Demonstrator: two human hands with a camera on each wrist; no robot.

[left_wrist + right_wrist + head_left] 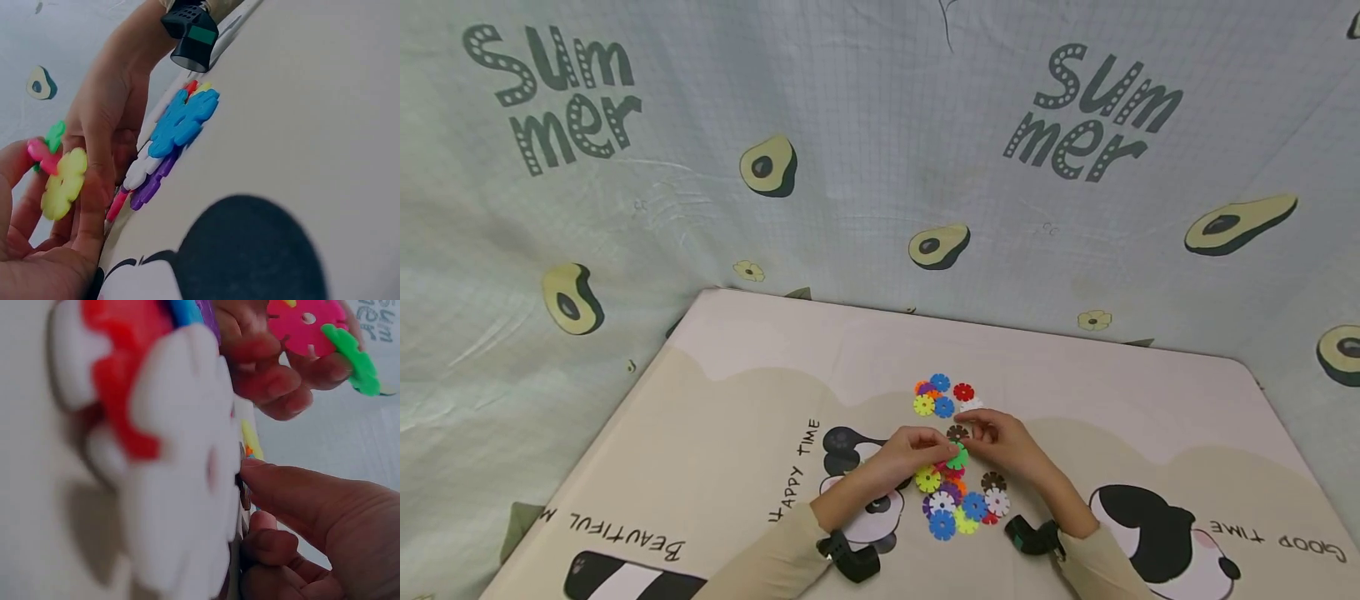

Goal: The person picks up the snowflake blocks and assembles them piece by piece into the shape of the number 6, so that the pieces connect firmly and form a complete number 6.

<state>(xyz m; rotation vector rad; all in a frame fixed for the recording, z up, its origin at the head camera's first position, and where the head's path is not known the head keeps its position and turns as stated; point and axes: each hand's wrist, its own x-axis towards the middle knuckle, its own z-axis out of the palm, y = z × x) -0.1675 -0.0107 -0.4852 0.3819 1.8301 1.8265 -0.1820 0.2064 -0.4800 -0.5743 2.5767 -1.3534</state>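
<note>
My left hand (910, 452) pinches a small joined cluster of notched plastic flower discs. In the left wrist view it shows a yellow disc (65, 184), a pink disc (44, 156) and a green disc (55, 135). Just to the right, my right hand (1006, 442) has thumb and fingertips at a brown disc (957, 432), low at the table. In the right wrist view, the thumb of the right hand (337, 519) meets the dark edge of that disc, mostly hidden behind a large blurred white disc (181, 462).
Nearer the body lies a loose pile with a blue disc (942, 525), a white disc (997, 502) and another brown disc (993, 481). Beyond the hands are a red disc (963, 392), a yellow disc (923, 405) and several others. A printed cloth covers the table (760, 333); a curtain (850, 100) hangs behind.
</note>
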